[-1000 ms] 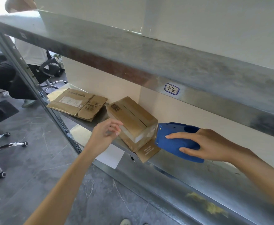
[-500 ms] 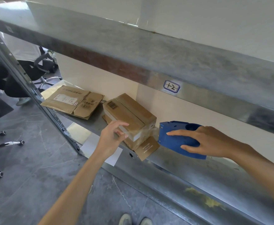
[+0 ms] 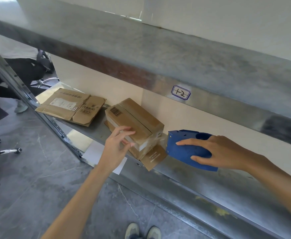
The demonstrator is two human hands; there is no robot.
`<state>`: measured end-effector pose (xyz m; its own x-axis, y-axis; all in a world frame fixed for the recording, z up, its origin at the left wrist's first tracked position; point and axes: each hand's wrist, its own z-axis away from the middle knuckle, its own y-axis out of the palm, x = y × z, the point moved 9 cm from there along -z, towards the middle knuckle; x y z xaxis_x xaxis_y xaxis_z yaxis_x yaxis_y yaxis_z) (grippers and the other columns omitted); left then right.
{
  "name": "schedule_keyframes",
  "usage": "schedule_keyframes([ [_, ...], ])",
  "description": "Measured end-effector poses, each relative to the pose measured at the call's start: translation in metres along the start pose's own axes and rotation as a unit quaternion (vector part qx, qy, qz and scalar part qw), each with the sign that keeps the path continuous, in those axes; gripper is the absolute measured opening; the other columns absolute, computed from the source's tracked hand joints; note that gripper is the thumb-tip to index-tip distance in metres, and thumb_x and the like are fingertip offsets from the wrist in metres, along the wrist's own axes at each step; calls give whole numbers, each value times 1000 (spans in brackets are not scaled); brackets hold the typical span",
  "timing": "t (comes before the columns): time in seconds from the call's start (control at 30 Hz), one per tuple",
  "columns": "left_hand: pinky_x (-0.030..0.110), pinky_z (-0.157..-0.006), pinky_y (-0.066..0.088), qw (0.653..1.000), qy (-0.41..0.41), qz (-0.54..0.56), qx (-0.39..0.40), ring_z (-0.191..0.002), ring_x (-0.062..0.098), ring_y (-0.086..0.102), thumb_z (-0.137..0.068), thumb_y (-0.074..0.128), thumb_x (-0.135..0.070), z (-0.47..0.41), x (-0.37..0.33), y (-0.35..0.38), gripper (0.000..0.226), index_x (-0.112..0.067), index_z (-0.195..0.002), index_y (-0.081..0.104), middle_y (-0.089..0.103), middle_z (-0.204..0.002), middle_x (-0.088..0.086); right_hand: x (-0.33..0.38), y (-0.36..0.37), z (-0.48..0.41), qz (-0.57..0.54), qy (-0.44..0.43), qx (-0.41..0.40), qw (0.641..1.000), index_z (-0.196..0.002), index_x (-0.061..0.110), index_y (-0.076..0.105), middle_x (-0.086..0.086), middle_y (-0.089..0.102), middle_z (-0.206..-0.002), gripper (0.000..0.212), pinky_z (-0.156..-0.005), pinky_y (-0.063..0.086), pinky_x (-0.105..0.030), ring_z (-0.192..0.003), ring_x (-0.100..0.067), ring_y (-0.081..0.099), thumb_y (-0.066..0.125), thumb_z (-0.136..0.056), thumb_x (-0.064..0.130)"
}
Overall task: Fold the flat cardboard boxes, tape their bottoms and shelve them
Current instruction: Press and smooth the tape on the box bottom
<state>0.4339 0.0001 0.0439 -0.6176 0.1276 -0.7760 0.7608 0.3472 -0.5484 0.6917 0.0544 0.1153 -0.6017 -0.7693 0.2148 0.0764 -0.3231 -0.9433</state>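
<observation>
A folded brown cardboard box (image 3: 137, 121) with clear tape on it lies on the metal shelf (image 3: 201, 176), one loose flap sticking out over the shelf's front edge. My left hand (image 3: 118, 148) touches its near side with spread, slightly bent fingers. To the right, a blue tape dispenser (image 3: 187, 149) rests on the shelf, its toothed end close to the box. My right hand (image 3: 222, 153) lies over the dispenser, fingers and thumb wrapped around its body. A flat, unfolded cardboard box (image 3: 70, 106) lies farther left on the same shelf.
An upper shelf (image 3: 175, 54) with a "1-2" label (image 3: 181, 92) overhangs the working shelf. A slanted metal upright (image 3: 29, 100) stands at the left. Beyond it a seated person (image 3: 11, 73) and office chair legs (image 3: 1, 150) occupy the dark tiled floor. My shoes (image 3: 143, 231) show below.
My left hand has moved in from just short of the box and now touches its near side. The right hand has stayed on the dispenser, which sits flatter on the shelf.
</observation>
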Motion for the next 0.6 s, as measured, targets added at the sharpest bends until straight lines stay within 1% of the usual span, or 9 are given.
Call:
schedule_keyframes([
  [0.1, 8, -76, 41, 999, 31, -21, -11, -91, 7, 62, -84, 76, -5, 0, 2, 0, 34, -20, -114, 72, 58, -128, -2, -3, 0, -2, -5, 0, -10, 1000, -132, 73, 23, 40, 47, -68, 53, -57, 37, -19, -68, 10, 48, 50, -97, 44],
  [0.13, 10, -73, 41, 999, 37, -24, -14, -95, 7, 60, -85, 75, -2, -1, 3, 0, 34, -20, -114, 72, 58, -127, -3, -6, 0, -2, -12, -1, -20, 1000, -132, 73, 24, 34, 49, -66, 53, -57, 37, -19, -67, 7, 49, 50, -96, 44],
  [0.2, 13, -71, 41, 999, 45, -18, -17, -92, 11, 59, -85, 74, 0, -4, 5, -1, 34, -21, -112, 73, 58, -123, -4, -12, 0, -2, -26, 1, -42, 999, -132, 73, 26, 12, 50, -57, 53, -56, 37, -19, -66, 3, 49, 51, -95, 45],
  [0.23, 15, -75, 42, 998, 50, -19, -16, -93, 14, 59, -84, 75, -2, -6, 6, -2, 33, -22, -111, 73, 58, -122, -5, -14, 0, -3, -29, 3, -48, 998, -131, 74, 25, 4, 45, -52, 53, -56, 37, -19, -66, 2, 49, 51, -95, 45],
  [0.3, 26, -87, 41, 996, 66, -51, -17, -98, 20, 56, -82, 78, -11, -10, 7, -4, 30, -27, -106, 74, 60, -119, -9, -16, 0, -4, -27, 0, -53, 998, -131, 75, 23, 3, 40, -50, 54, -55, 36, -20, -65, 0, 49, 50, -95, 46],
  [0.37, 39, -89, 37, 992, 76, -100, -20, -104, 21, 50, -78, 81, -21, -15, 8, -8, 26, -32, -101, 75, 62, -117, -14, -16, 1, -6, -15, -3, -54, 998, -131, 75, 22, 4, 39, -51, 54, -53, 35, -20, -67, 4, 49, 49, -95, 46],
  [0.43, 44, -99, 33, 990, 84, -114, 1, -123, 21, 46, -75, 83, -25, -19, 9, -8, 24, -32, -97, 75, 61, -121, -15, -17, 2, -9, -2, -3, -54, 999, -132, 74, 21, 5, 38, -50, 54, -53, 33, -18, -68, 6, 48, 48, -96, 46],
  [0.5, 46, -115, 22, 992, 93, -73, 46, -142, 16, 36, -73, 85, -28, -24, 11, -5, 25, -27, -95, 75, 60, -130, -14, -17, 3, -11, 9, -1, -52, 999, -133, 74, 20, 6, 38, -50, 55, -54, 33, -18, -61, 0, 48, 48, -96, 45],
  [0.6, 45, -123, 9, 994, 66, 5, 90, -144, 6, 34, -67, 86, -43, -27, 16, 2, 36, -22, -92, 72, 57, -135, -18, -18, 4, -15, 12, -2, -50, 999, -135, 73, 22, 7, 39, -51, 55, -53, 32, -18, -61, 1, 48, 49, -96, 45],
])
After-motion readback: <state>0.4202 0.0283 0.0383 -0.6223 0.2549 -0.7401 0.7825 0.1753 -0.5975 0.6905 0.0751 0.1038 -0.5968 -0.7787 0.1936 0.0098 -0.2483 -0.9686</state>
